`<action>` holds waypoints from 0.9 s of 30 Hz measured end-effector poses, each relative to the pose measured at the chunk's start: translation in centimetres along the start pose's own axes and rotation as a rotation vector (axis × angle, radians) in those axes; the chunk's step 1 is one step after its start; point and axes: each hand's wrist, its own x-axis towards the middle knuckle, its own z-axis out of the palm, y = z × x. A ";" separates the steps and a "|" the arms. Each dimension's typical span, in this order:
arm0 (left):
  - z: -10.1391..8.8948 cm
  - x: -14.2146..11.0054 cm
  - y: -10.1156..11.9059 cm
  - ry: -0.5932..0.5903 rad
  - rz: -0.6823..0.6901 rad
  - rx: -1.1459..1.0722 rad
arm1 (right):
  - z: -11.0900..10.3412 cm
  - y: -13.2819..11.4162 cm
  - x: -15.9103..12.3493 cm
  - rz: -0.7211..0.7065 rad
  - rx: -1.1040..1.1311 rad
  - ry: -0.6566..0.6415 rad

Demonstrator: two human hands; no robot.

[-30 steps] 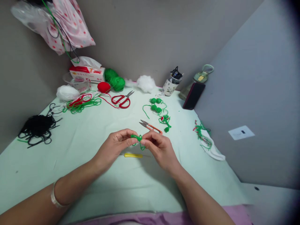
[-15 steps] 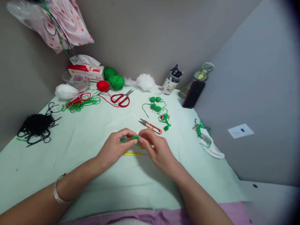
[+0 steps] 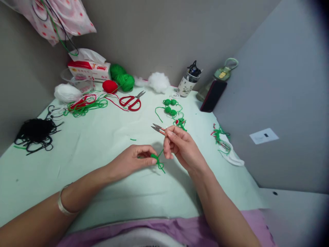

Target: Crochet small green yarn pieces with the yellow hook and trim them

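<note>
My left hand (image 3: 140,158) pinches a small piece of green yarn work (image 3: 158,163) between thumb and fingertips; loose green ends stick out to the right. Just above and to the right, my right hand (image 3: 181,145) is closed on small thread snips (image 3: 158,129), whose dark pointed blades face left and stand slightly apart. The orange handle is mostly hidden by my fingers. Beyond the right hand lie several green yarn balls (image 3: 170,110) joined by strands. A short green yarn scrap (image 3: 133,139) is on the cloth behind my left hand.
Red-handled scissors (image 3: 131,102) lie near green yarn (image 3: 125,81) and a red yarn ball (image 3: 110,86). Black cord (image 3: 36,133) is heaped at left. White stuffing (image 3: 158,82), a pen cup (image 3: 188,84) and a propped phone (image 3: 214,96) stand at the back. Green scraps (image 3: 219,137) lie right.
My right hand has left the green yarn work, moved up and right, and picked up the snips from the table. The yellow-handled tool under my hands is no longer visible.
</note>
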 end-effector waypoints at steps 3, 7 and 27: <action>-0.3 0.1 0.0 -0.047 -0.047 -0.061 | -1.4 -0.5 0.5 -0.135 0.129 0.164; -0.4 0.2 0.0 -0.047 -0.069 -0.119 | -3.0 -0.8 1.0 -0.322 0.263 0.433; -2.8 0.8 -0.2 0.349 -0.016 -0.714 | -3.0 0.9 1.1 -0.342 -0.902 0.232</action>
